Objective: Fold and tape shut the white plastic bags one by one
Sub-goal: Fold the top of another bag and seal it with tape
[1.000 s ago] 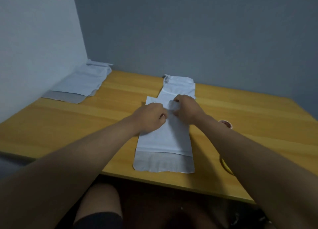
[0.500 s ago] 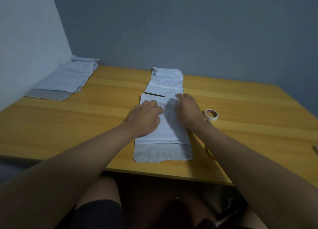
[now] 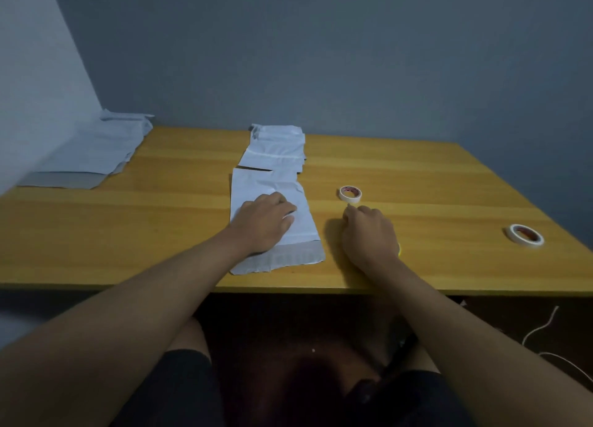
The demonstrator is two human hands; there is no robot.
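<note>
The left hand (image 3: 264, 222) lay flat, fingers spread, pressing on the folded bag (image 3: 272, 208) at the centre of the frame, on the table (image 3: 128, 234). The right hand (image 3: 369, 230) rested just right of the bag, fingers curled loosely and gripping nothing, its fingertips near a tape roll (image 3: 350, 194) but apart from it. A second roll (image 3: 526, 234) sat at the right edge. More bags (image 3: 276, 147) lay behind the folded one, and a pile (image 3: 93, 150) sat at upper left.
</note>
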